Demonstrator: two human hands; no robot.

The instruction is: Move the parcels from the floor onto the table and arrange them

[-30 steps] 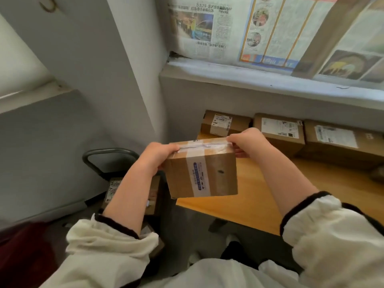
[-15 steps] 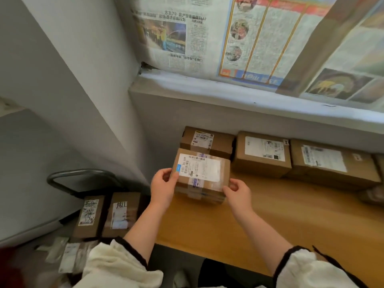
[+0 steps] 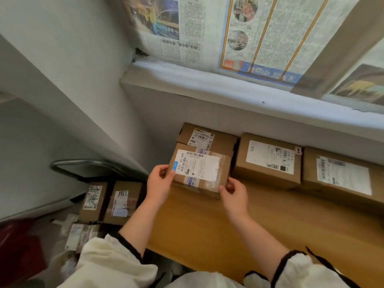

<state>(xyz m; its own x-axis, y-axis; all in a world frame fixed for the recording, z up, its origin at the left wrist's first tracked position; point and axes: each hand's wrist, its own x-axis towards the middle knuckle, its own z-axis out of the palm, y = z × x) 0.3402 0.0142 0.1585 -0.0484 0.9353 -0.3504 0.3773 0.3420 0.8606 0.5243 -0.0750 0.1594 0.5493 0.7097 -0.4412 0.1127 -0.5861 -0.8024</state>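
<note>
Down at far left on the floor, dark red thing (image 3: 18,246), blurred, can't tell what it is. Right of it, a grey metal handle (image 3: 89,164), curved, near the wall. Just below the handle, two brown boxes stand side by side on the floor, touching: first floor parcel (image 3: 93,201) with a scribbled-over white label, second floor parcel (image 3: 122,201) with handwritten digits on its label. Nearer the camera, pale flat packets (image 3: 78,235), blurry. Cream left sleeve (image 3: 108,260) with a dark cuff, forearm reaching up to the table. Left hand (image 3: 160,183) grasps the held parcel (image 3: 199,173) at its left end, thumb on the top face beside the blue tab, fingers curled round the side. Held parcel is a brown taped box, white barcode label facing up, at the back left part of the wooden table (image 3: 207,229). Its underside looks down on the table top, but contact is not certain. It is just in front of the back parcel (image 3: 207,136), which is against the wall, and it overlaps that box in view. Right hand (image 3: 234,194) pinches the held parcel's near right corner, fingertips curled on the edge. Right of that, middle parcel (image 3: 268,161), label up, then right parcel (image 3: 342,175), bigger, label up. Both are against the wall, side by side. Above the row, a white window ledge (image 3: 228,82) and newspaper (image 3: 259,28) covering the window. Right sleeve (image 3: 307,273) at the bottom right.
</note>
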